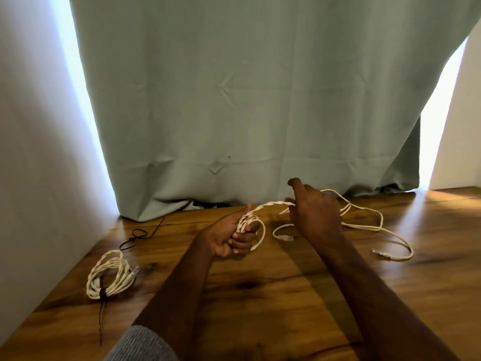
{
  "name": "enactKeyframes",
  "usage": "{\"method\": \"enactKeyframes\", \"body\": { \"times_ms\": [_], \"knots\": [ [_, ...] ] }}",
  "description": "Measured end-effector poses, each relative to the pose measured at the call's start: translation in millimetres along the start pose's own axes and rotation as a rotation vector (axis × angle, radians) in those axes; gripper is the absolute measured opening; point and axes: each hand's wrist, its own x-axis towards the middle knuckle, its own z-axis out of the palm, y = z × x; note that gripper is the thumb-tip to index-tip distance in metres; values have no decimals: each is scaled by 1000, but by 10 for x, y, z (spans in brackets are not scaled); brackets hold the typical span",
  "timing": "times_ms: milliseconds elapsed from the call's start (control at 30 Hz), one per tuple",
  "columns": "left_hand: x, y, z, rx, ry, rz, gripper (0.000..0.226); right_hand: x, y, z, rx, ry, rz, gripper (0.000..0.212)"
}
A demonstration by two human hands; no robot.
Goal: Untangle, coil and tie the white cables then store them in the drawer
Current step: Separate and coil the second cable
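The left hand [229, 238] is curled round a small coil [251, 230] of twisted white cable, thumb up, just above the table [286, 295]. From the coil a taut twisted run [270, 204] goes right and slightly up to the right hand [316, 214], so the cable's long axis here lies nearly level, left to right. The right hand pinches that run at its fingertips, back of the hand to the camera, forefinger raised; how the hidden fingers lie I cannot tell.

Right of the right hand the loose cable [374, 225] sprawls over the table in open loops, one plug end [380, 254] pointing left at the far right. A short loop with another end [283, 237] lies between the two hands.

Well left of the left hand lies a finished bundle [110, 274], bound low down by a black tie [102, 293] whose tail trails toward the near edge. Behind the bundle, near the curtain [247, 100], spare black ties [140, 234] lie loose. The curtain hangs along the table's far edge, a wall [33, 152] at its left
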Motion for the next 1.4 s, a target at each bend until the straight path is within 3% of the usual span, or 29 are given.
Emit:
{"method": "enactKeyframes", "body": {
  "times_ms": [100,200,267,333,400,467,533,667,767,833,900,967,1033,1167,1400],
  "knots": [
    [14,35,102,35,284,60,58,-19,-94,-98,-172,-40,-35,81],
    [75,-25,134,98,583,77,62,-96,-275,-94,-140,-41,-164,94],
    [118,-57,130,129,679,74,63,-148,-391,-73,-131,-20,-246,87],
    [141,-66,114,151,712,80,65,-176,-484,-73,-102,16,-299,65],
    [134,-72,108,152,655,79,67,-190,-532,-59,-13,-53,-323,46],
    [113,-87,95,115,491,53,68,-164,-501,-2,150,-153,-310,33],
    [72,-75,79,70,290,18,68,-109,-396,91,334,-137,-329,22],
    [33,29,121,-53,-128,21,63,-21,-129,246,659,-153,-321,21],
    [60,33,131,-137,-285,38,62,-63,-135,213,902,-284,-188,24],
    [69,15,139,-178,-280,60,66,-79,-185,182,1075,-432,4,27],
    [52,7,161,-189,-173,97,69,-74,-188,215,1130,-586,178,31],
    [30,-5,191,-172,2,126,70,-84,-174,251,1061,-643,166,35],
    [35,-29,219,-164,141,159,68,-92,-183,302,964,-555,68,32],
    [81,-42,235,-211,240,220,64,-100,-212,423,834,-316,-16,28],
    [25,-53,210,-301,40,334,39,-69,-233,431,1028,-191,-16,13]
  ]
}}
